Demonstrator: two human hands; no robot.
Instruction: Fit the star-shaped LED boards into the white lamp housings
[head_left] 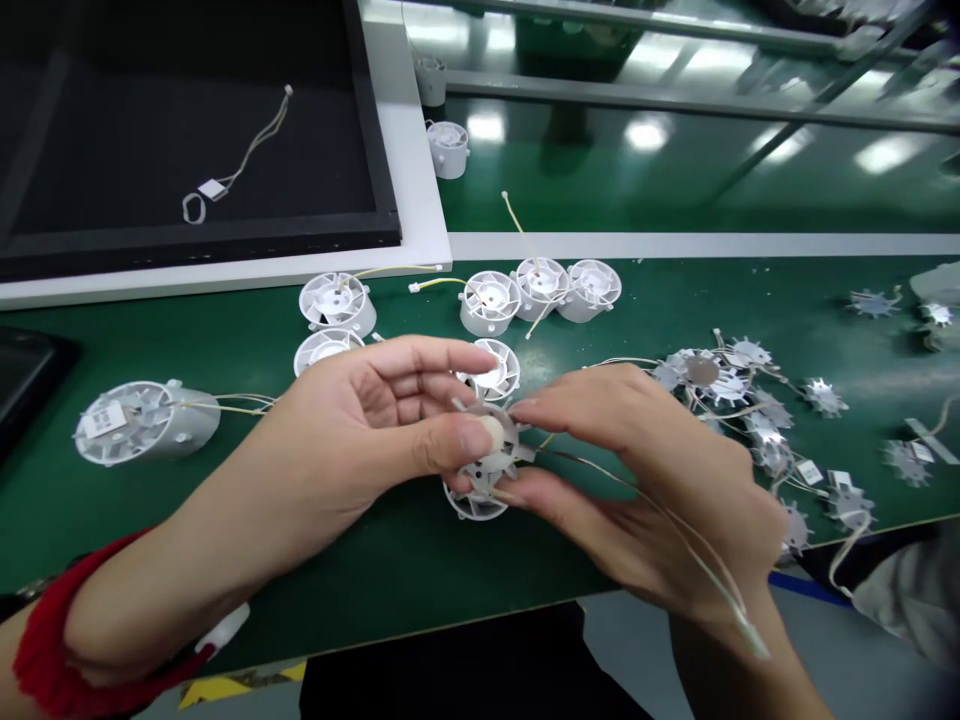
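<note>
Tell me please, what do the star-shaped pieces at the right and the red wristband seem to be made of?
The star-shaped pieces look like thin metal, possibly aluminium, with a silvery finish: they are flat and catch the light, though coated plastic is possible. The red wristband seems to be soft, matte fabric: its edge is gathered and ruffled.

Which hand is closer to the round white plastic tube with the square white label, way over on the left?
The left hand. It's on the tube's right side, with a gap between; the right hand is farther right, past the left hand.
</note>
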